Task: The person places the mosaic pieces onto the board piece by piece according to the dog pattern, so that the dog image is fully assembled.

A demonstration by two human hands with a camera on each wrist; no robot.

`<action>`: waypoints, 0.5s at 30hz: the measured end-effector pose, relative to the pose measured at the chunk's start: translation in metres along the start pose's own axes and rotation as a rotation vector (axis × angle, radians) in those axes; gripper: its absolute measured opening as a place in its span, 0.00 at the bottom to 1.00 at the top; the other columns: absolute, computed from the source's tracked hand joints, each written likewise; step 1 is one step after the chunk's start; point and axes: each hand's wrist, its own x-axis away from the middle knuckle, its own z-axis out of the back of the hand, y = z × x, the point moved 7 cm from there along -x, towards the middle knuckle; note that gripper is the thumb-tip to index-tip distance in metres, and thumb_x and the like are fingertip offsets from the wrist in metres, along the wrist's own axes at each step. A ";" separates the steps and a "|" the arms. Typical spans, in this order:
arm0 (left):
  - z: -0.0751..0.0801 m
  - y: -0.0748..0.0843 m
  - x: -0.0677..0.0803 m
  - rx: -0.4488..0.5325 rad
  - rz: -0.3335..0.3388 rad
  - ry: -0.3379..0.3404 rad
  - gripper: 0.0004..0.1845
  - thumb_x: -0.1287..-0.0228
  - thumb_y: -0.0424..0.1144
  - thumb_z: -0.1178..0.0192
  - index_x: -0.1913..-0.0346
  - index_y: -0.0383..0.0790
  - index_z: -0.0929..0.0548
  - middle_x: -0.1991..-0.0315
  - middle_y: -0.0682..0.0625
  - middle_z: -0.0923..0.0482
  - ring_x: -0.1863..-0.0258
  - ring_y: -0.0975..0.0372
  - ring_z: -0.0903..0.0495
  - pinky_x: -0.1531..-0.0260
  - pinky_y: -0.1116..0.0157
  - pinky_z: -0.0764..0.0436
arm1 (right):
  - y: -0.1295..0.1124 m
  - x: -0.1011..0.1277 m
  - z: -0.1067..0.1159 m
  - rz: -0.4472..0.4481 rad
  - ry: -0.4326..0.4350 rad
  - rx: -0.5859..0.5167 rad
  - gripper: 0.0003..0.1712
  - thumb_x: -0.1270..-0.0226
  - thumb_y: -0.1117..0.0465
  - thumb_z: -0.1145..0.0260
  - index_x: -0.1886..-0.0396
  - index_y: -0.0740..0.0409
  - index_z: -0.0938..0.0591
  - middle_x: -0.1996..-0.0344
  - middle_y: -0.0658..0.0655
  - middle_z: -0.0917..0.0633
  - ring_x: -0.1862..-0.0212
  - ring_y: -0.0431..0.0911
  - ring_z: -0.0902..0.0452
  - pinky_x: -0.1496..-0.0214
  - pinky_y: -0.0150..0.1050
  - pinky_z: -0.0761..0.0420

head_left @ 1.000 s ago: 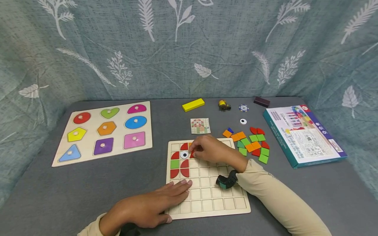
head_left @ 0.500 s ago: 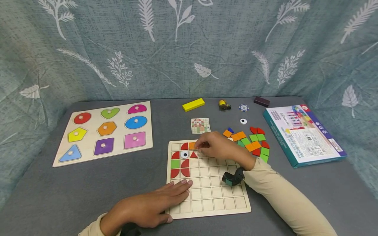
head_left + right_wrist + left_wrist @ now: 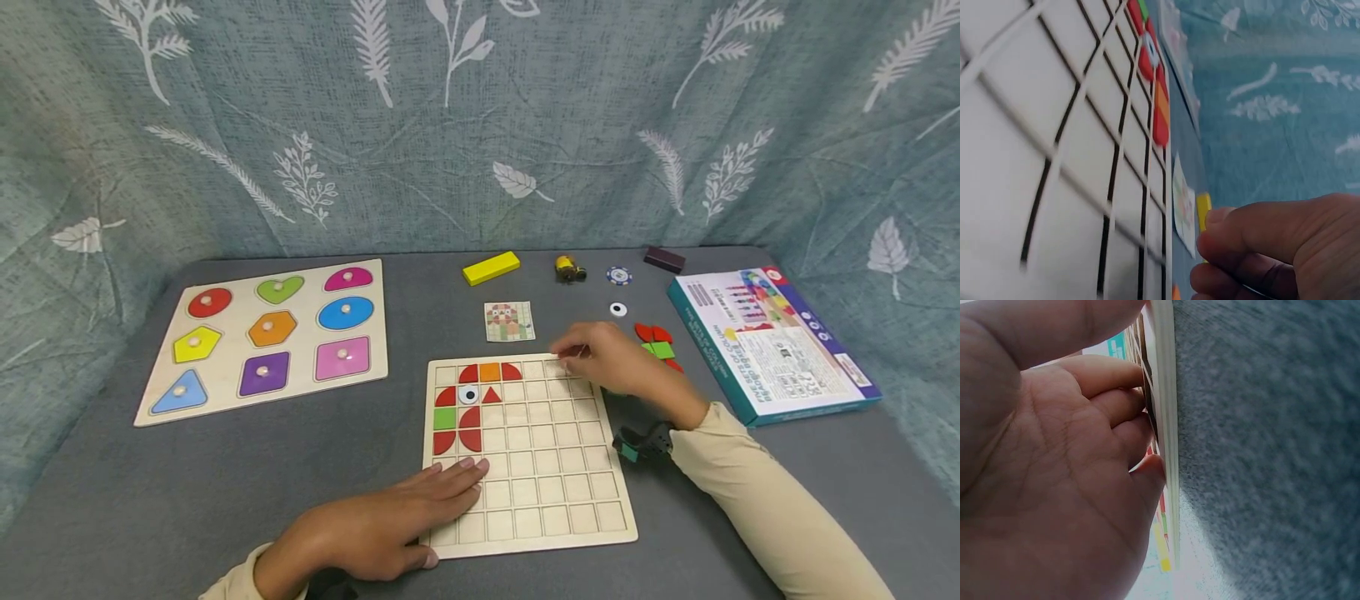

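Observation:
A wooden grid board [image 3: 555,500] lies at the centre of the grey table. Its top left corner holds red, orange and green tiles [image 3: 468,417] around a white eye disc [image 3: 468,394]. My left hand [image 3: 420,500] rests flat on the board's lower left corner, and the left wrist view shows its fingers [image 3: 1116,419] against the board edge [image 3: 1166,394]. My right hand [image 3: 607,360] hovers at the board's top right corner, over the pile of loose tiles [image 3: 655,340]. Its fingers [image 3: 1254,244] are loosely curled and I see nothing in them. The hand hides most of the pile.
A pattern card [image 3: 509,321] and a yellow block [image 3: 491,267] lie behind the board. A shape peg puzzle [image 3: 225,392] sits at the left and a game box [image 3: 772,342] at the right. A poker chip [image 3: 618,274], a second eye disc [image 3: 617,309], a small yellow toy [image 3: 570,267] and a dark block [image 3: 664,258] lie near the back.
My right hand left the board's top left corner and moved right to the loose tiles. A red triangle, an orange tile and a red quarter now show there. The left hand stayed.

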 end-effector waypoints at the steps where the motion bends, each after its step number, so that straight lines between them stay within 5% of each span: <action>1: 0.000 0.000 0.000 0.000 0.000 0.001 0.41 0.37 0.31 0.37 0.24 0.42 0.45 0.22 0.54 0.60 0.25 0.59 0.58 0.29 0.57 0.52 | 0.004 0.002 0.004 -0.010 0.011 0.005 0.12 0.35 0.72 0.37 0.53 0.66 0.15 0.62 0.54 0.17 0.62 0.46 0.23 0.59 0.42 0.22; 15: -0.001 0.001 0.001 -0.003 -0.014 0.015 0.41 0.37 0.30 0.38 0.24 0.41 0.45 0.22 0.53 0.60 0.24 0.58 0.58 0.29 0.57 0.51 | 0.054 0.028 0.044 -0.233 0.185 0.097 0.15 0.32 0.69 0.38 0.48 0.72 0.18 0.55 0.67 0.17 0.55 0.58 0.21 0.54 0.53 0.22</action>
